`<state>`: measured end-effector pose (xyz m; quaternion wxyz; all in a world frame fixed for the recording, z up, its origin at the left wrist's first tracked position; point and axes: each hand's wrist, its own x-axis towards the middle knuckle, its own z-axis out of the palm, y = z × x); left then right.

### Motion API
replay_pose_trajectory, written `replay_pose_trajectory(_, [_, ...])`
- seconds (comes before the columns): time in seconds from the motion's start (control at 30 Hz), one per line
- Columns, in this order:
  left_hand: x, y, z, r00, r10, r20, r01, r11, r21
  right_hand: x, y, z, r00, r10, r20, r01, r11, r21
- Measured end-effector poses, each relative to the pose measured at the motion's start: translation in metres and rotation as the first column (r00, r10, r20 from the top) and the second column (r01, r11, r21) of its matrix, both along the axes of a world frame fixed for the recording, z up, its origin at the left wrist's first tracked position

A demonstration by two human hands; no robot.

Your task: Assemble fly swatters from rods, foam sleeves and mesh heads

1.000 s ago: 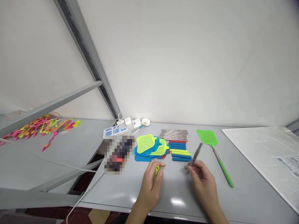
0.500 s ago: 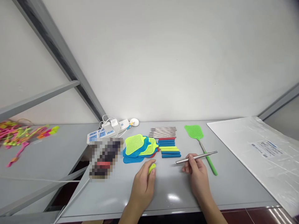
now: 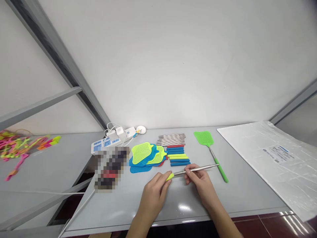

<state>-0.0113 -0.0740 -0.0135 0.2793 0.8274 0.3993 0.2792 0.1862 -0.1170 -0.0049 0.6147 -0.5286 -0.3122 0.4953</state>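
My left hand (image 3: 155, 191) is closed around a yellow-green handle grip (image 3: 170, 177), most of it hidden in the fingers. My right hand (image 3: 199, 182) pinches a metal rod (image 3: 205, 168); the rod's left end meets the open end of the grip, and its thin end points right. Beyond the hands lie several blue, yellow and red handle grips (image 3: 178, 157) in a row, with a bundle of metal rods (image 3: 171, 139) behind them. Left of these, blue and yellow fly swatter heads (image 3: 141, 153) are piled up. A whole green fly swatter (image 3: 204, 138) lies to the right.
A white power strip (image 3: 106, 142) with plugs and cables stands at the back left, near a pixelated dark object (image 3: 112, 170). White plastic packaging (image 3: 267, 162) covers the right side of the grey table (image 3: 119, 211). Colourful strings (image 3: 22, 145) lie on another table at far left.
My hands have come together: the right hand has brought the metal rod leftward, and its left end now meets the yellow-green grip in my left hand, which has turned toward it.
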Motion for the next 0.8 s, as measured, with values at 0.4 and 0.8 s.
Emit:
replay_pose_trajectory(0.4, [-0.002, -0.002, 0.006, 0.998, -0.059, -0.028, 0.059, 0.998, 0.005, -0.001, -0.002, 0.001, 0.992, 0.030, 0.121, -0.033, 0.999, 0.026])
replay_pose_trajectory(0.8, [-0.002, -0.004, 0.012, 0.994, -0.102, 0.041, 0.103, 0.995, -0.013, -0.018, -0.002, 0.008, 0.947, 0.255, 0.198, -0.258, 0.966, -0.010])
